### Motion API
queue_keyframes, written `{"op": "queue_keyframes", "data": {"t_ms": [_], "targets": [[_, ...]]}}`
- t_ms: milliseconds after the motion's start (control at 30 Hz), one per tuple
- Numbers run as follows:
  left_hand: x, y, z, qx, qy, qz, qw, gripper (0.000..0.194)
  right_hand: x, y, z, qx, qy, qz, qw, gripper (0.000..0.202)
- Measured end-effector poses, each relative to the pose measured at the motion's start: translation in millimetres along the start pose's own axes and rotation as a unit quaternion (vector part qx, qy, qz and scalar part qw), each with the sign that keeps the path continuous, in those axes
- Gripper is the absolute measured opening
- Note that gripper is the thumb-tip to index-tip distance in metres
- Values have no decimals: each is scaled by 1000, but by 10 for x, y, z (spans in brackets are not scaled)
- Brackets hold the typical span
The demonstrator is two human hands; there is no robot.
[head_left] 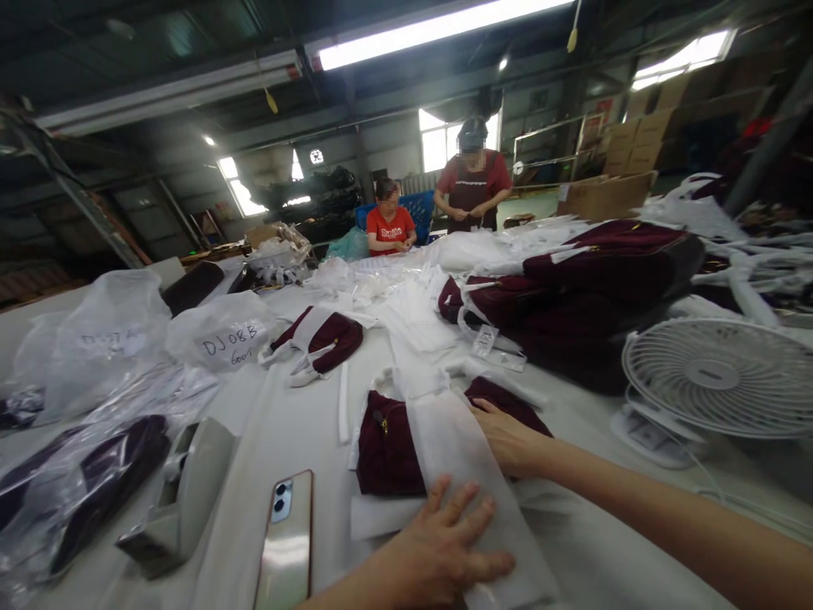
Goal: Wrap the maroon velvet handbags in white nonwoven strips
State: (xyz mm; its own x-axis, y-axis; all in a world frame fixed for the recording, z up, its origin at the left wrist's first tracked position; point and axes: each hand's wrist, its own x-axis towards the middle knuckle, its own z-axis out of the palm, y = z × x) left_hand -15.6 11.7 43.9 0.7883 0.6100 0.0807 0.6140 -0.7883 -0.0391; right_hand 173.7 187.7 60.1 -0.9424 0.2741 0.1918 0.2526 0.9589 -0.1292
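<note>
A maroon bag (389,445) with a gold zipper pull lies on the white table, a band of white paper (454,457) draped across it and running toward me. My left hand (445,538) rests on the lower part of the paper, fingers spread. On the bag's right side is my right hand (508,436), its fingers stretched out at the paper's edge and partly hidden behind it. White-wrapped handles show at the bag's far edge.
A phone (285,542) and a tape dispenser (184,491) are at the left, near plastic-wrapped bags. Another wrapped maroon bag (336,339) lies farther back. Stacked maroon bags (572,296) and a white fan (717,377) are at the right. Two people work beyond the table.
</note>
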Motion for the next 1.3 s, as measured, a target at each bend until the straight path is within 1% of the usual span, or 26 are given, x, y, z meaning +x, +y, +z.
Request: {"op": "queue_keyframes", "data": {"t_ms": [100,167,267,333,467,700,800,967,1033,1067,1167,1200,1233,1300], "targets": [[4,-2,9,-32,-1,-3,999,44,-203,-3,-39,-11,-35,7,999,47],[4,1,27,-44,1,-2,999,44,-320,-29,-17,-18,-16,25,999,50],[0,10,71,-34,10,0,999,44,-428,-84,89,-41,40,78,995,52],[0,17,102,-18,16,0,1000,43,-451,-110,166,-49,57,104,992,51],[8,23,131,4,21,4,1000,43,-443,-110,236,-44,50,121,990,51],[-6,19,120,-15,30,1,999,48,-420,-97,161,1,15,137,990,55],[-4,26,217,-11,35,-11,999,55,-391,-101,128,27,9,134,991,54],[15,30,493,26,40,-29,998,55,-373,-93,155,21,23,124,992,54],[15,20,556,31,44,-26,998,55,-400,-123,157,11,41,119,992,51],[13,14,567,32,45,-25,998,56,-424,-153,149,6,65,122,990,51],[0,-2,512,30,48,-27,998,58,-530,-291,108,-6,171,153,973,53],[-7,-2,467,25,47,-28,998,58,-573,-339,103,-14,185,151,971,51],[-15,2,412,16,44,-27,999,60,-616,-379,112,-26,179,135,974,51],[-28,27,282,-10,33,-21,999,73,-692,-424,176,-57,127,87,986,56]]}}
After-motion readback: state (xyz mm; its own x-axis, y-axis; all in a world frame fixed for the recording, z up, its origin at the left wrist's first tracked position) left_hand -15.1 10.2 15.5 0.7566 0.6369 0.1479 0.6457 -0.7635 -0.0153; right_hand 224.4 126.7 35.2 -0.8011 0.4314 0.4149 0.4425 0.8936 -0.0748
